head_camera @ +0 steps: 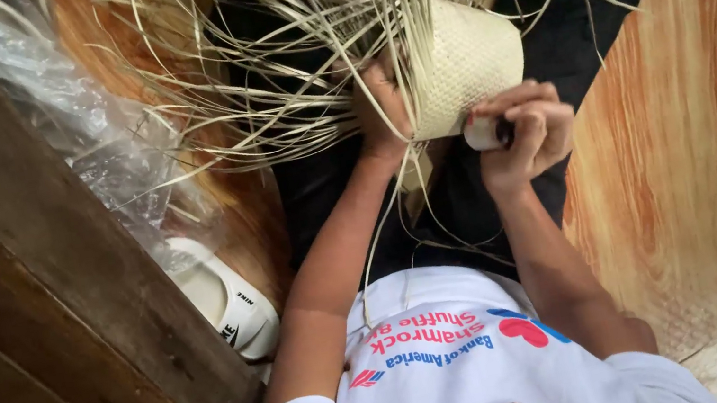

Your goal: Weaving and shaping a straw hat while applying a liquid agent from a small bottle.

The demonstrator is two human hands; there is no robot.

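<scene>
Left hand [382,107] under loose straw [279,61], grip pressed on woven hat [466,60], closure unclear. Right hand [525,132] just below hat, grip closed on small white cylinder [484,134]. Sandal [225,299] well left.

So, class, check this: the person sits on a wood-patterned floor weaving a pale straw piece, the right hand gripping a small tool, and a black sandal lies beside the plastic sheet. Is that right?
One detail is wrong. In the head view the sandal beside the plastic sheet is white, not black. The rest holds: the woven straw piece, the right hand gripping a small tool, the wood-patterned floor.
</scene>
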